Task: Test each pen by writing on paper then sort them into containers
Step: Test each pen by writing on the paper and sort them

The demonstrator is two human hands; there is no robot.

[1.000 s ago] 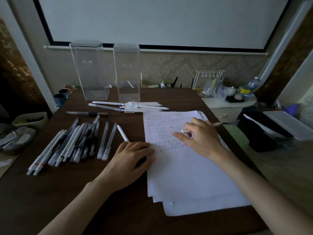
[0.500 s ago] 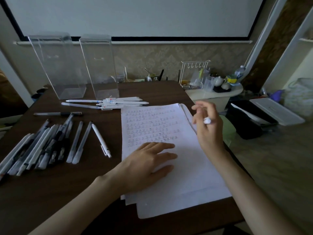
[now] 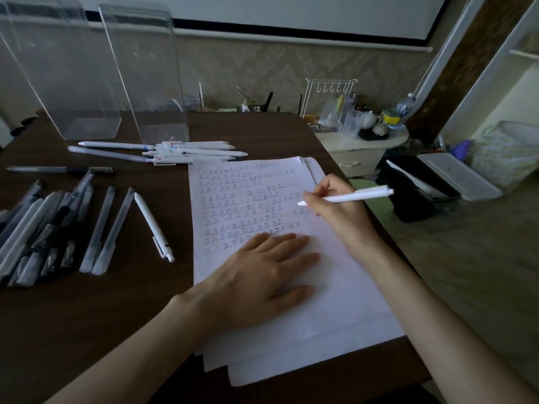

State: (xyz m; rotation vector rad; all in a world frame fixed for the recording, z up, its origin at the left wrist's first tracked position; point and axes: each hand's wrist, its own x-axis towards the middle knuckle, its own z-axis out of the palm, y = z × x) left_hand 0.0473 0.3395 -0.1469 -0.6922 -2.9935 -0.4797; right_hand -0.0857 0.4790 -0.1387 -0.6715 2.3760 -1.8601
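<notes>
A dark wooden desk (image 3: 87,316) stands against a patterned wall, and a stack of white paper (image 3: 335,301) lies on it under my fingers. My left hand (image 3: 256,281) rests flat on the top sheet, fingers straight and slightly apart, just below rows of small handwritten marks. My right hand (image 3: 338,211) pinches a smooth white pen (image 3: 358,195), fingers curled round its barrel. Its tip points left over the sheet's right edge, and I cannot tell whether it touches. Far beyond my left fingers stand two tall, clear plastic containers (image 3: 145,77) side by side, see-through down to their flat bases. A loose pile of white pens (image 3: 192,151) lies in front of them. Left of my left fingers lies a single white pen (image 3: 153,225), then a row of frosted and dark pens (image 3: 43,228).
</notes>
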